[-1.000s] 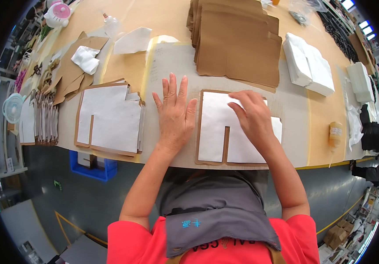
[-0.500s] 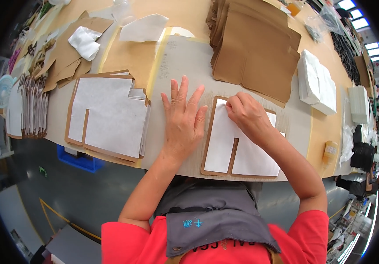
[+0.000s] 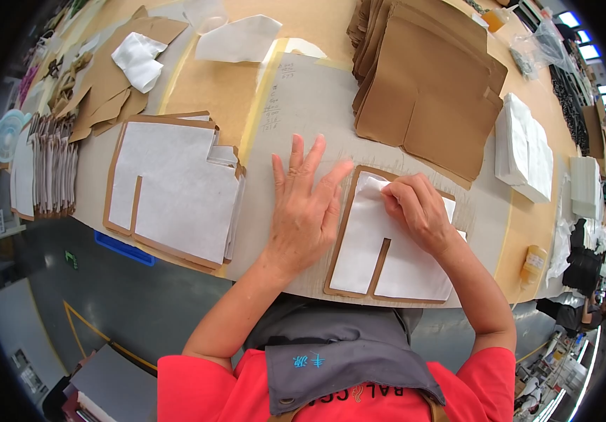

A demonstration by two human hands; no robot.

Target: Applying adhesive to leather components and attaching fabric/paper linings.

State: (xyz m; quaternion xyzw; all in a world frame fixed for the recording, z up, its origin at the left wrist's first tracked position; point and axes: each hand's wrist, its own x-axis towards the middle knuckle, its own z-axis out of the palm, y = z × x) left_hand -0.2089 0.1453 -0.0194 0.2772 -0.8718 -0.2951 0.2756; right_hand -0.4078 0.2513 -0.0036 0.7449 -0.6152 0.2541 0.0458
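Grey-topped table [image 3: 313, 98] carries a brown card stack [image 3: 433, 91] at one o'clock and, at four, a slit white sheet [image 3: 415, 271] on brown backing [image 3: 379, 267]. Left hand [image 3: 304, 216], mid-view, fingers spread, contact with table unclear; right hand [image 3: 424, 213], at three o'clock, pinches the sheet's puckered far edge, fingertips together.

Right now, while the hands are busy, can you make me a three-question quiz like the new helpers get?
1. Which hand is pinching the white sheet?
2. True or false: the bottle is to the right of the white sheet.
3. What colour is the card under the white sheet?
A) green
B) brown
C) blue

Key:
1. The right hand.
2. True.
3. B.
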